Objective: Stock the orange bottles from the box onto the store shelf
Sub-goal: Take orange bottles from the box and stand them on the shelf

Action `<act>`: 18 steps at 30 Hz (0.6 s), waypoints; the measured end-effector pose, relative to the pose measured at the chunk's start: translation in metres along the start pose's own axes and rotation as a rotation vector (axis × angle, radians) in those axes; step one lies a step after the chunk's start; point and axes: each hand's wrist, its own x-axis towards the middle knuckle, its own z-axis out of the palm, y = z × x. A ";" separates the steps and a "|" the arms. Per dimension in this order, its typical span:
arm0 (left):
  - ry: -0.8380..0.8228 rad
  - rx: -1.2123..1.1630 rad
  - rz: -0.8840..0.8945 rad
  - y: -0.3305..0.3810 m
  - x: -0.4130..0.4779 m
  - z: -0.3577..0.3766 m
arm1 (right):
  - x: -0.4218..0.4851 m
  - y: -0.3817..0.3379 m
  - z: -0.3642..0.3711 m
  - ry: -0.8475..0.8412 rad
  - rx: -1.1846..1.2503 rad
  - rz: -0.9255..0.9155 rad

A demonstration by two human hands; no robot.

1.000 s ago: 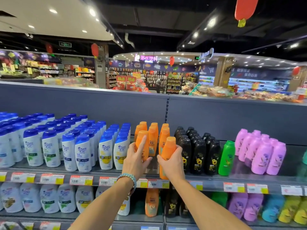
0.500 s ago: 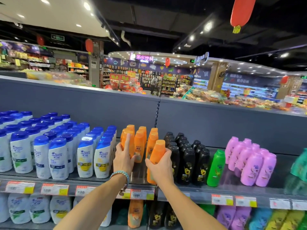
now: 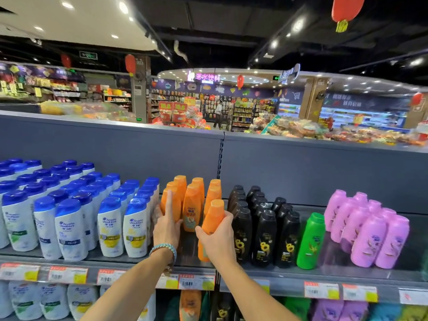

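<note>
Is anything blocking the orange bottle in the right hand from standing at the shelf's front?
Nothing visible does. The right hand holds the tilted orange plastic bottle over a bare patch of grey metal shelf, between the other orange bottles and the black bottles.

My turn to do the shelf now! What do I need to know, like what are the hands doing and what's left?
Right hand: wrapped around the front orange bottle, which is tilted, its base at the shelf front.
Left hand: flat, fingers out, pressed against the left orange bottle, not gripping it.
Where things are: the other orange bottles stand in rows between the white and blue bottles and the black bottles.
Done: several orange bottles shelved.
Left: stand the held bottle upright in the front gap, then let go. The box is out of view.
</note>
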 end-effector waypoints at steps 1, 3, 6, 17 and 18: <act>0.004 0.000 0.014 -0.003 0.001 0.002 | 0.002 0.001 0.001 -0.002 -0.004 0.000; 0.016 0.011 0.026 -0.008 0.004 0.005 | 0.005 0.002 0.003 -0.007 -0.005 -0.001; 0.001 -0.003 0.008 -0.010 0.007 0.006 | 0.009 0.005 0.005 -0.008 -0.001 0.012; -0.016 -0.015 -0.014 -0.006 0.003 0.005 | 0.012 0.002 0.016 -0.013 -0.033 -0.016; -0.018 0.003 -0.018 -0.006 0.003 0.005 | 0.011 0.002 0.017 -0.015 -0.030 -0.013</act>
